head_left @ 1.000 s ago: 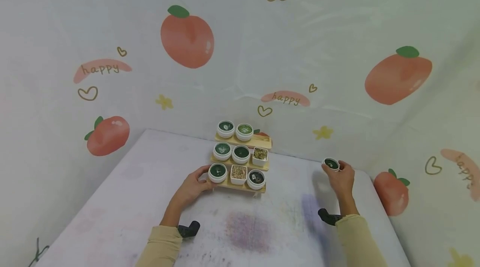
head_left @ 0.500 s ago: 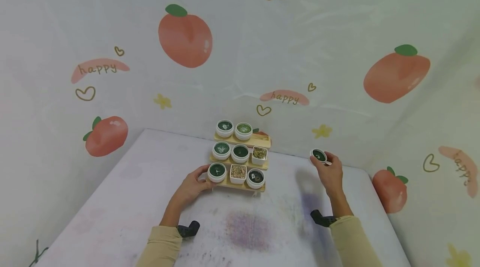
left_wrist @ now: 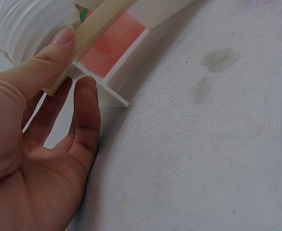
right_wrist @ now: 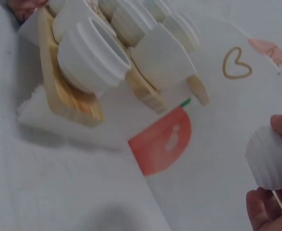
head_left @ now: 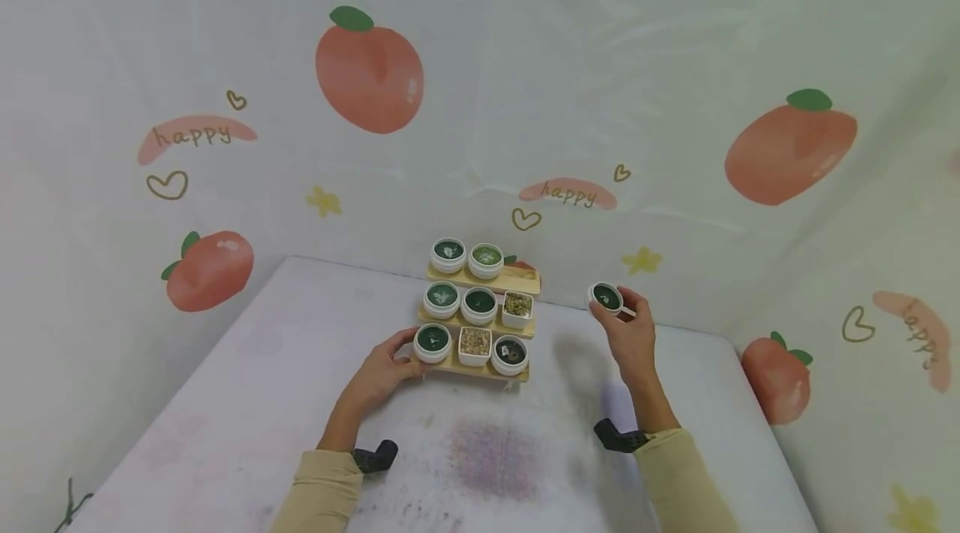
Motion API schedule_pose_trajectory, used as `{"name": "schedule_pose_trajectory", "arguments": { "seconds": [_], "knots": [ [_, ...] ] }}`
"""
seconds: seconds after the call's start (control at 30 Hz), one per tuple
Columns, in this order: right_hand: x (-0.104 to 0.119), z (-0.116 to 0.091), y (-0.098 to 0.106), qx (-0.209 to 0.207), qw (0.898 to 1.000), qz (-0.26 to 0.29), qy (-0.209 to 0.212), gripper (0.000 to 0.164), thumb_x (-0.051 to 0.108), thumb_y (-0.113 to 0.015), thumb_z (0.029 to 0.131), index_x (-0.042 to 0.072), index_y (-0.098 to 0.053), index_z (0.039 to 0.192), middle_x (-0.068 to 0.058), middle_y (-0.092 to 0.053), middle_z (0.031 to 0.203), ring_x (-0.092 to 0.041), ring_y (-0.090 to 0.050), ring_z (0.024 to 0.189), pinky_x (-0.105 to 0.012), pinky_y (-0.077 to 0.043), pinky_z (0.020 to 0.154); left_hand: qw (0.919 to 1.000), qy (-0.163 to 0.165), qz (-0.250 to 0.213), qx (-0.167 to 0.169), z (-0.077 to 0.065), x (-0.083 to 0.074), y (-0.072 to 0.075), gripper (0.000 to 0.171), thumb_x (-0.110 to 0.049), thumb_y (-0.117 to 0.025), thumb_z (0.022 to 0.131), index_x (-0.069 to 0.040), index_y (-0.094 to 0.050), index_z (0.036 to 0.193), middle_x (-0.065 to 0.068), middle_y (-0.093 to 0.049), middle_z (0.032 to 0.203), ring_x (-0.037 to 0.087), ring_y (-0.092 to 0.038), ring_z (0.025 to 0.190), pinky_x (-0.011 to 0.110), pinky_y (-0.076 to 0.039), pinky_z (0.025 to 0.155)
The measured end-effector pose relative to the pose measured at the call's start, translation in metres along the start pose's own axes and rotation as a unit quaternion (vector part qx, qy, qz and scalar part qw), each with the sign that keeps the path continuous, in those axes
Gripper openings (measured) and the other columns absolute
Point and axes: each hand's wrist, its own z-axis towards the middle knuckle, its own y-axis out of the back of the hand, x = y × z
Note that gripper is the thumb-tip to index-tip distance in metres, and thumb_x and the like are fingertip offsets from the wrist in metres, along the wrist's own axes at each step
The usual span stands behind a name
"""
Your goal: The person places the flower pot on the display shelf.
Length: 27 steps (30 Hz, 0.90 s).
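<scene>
A three-tier wooden stand (head_left: 527, 276) carries several small white pots; its top shelf bears two, leaving the right end bare. My left hand (head_left: 380, 375) grips the left end of the lowest shelf. In the left wrist view, its thumb lies against a ribbed pot (left_wrist: 32, 29) and the shelf end, while the fingers bend below, beside a thin white leg (left_wrist: 114, 94). Off to the stand's right, my right hand (head_left: 632, 341) holds a small round white pot (head_left: 605, 297) with a dark green filling above the table, pinched between thumb and fingers.
The stand rests on a white-covered table (head_left: 337, 300) with purple stains, close to the peach-printed backdrop (head_left: 442, 175). Two square pots (head_left: 476, 347) with grainy fillings stand among the round ones. A black wrist mount (head_left: 621, 436) sits on each arm.
My right hand has carried the small pot leftward and slightly up, closer to the stand. My left hand keeps its place at the lowest shelf.
</scene>
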Motion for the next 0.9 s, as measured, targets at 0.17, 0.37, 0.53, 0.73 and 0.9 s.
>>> {"name": "schedule_pose_trajectory", "arguments": {
  "seconds": [0.17,0.37,0.53,0.73,0.9],
  "knots": [
    [0.003,-0.003,-0.015,0.023,1.000,0.016,0.011,0.066,0.026,-0.075,0.093,0.013,-0.044,0.149,-0.012,-0.048,0.149,-0.020,-0.051,0.118,-0.008,-0.046,0.080,0.9999,-0.007,-0.008,0.011,0.002,0.001,-0.001,0.077,-0.031,-0.085,0.083,-0.017,-0.049,0.150,0.013,-0.043,0.160,0.035,-0.062,0.128,0.039,-0.054,0.098],
    [0.008,-0.005,-0.036,0.043,0.998,0.030,0.028,0.063,0.025,-0.076,0.093,0.018,-0.047,0.149,-0.011,-0.049,0.149,-0.022,-0.054,0.119,-0.011,-0.048,0.081,0.9999,-0.005,-0.009,0.013,0.001,0.001,-0.001,0.077,-0.029,-0.085,0.083,-0.017,-0.048,0.150,0.012,-0.045,0.159,0.023,-0.067,0.114,0.029,-0.053,0.088],
    [0.016,-0.006,-0.051,0.049,0.998,0.027,0.032,0.063,0.028,-0.076,0.093,0.018,-0.047,0.149,-0.008,-0.053,0.145,-0.018,-0.053,0.116,-0.012,-0.048,0.082,0.9998,-0.014,-0.010,0.012,0.001,0.001,0.001,0.076,-0.026,-0.084,0.083,-0.016,-0.049,0.150,0.013,-0.046,0.158,0.017,-0.067,0.102,0.027,-0.051,0.085],
    [0.020,-0.002,-0.068,0.049,0.997,0.046,0.038,0.063,0.023,-0.078,0.091,0.008,-0.049,0.144,-0.012,-0.057,0.139,-0.021,-0.057,0.118,-0.010,-0.048,0.083,0.9997,-0.012,-0.016,0.015,-0.001,0.001,0.001,0.076,-0.025,-0.084,0.084,-0.016,-0.048,0.151,0.013,-0.044,0.159,0.020,-0.068,0.109,0.027,-0.052,0.086],
    [0.026,0.000,-0.080,0.055,0.995,0.046,0.062,0.060,0.022,-0.078,0.091,0.005,-0.051,0.142,-0.014,-0.059,0.139,-0.026,-0.059,0.121,-0.011,-0.049,0.085,0.9999,-0.009,-0.007,0.011,0.000,0.000,0.000,0.075,-0.025,-0.083,0.085,-0.017,-0.048,0.150,0.012,-0.044,0.159,0.021,-0.067,0.111,0.026,-0.051,0.087]
  ]
}}
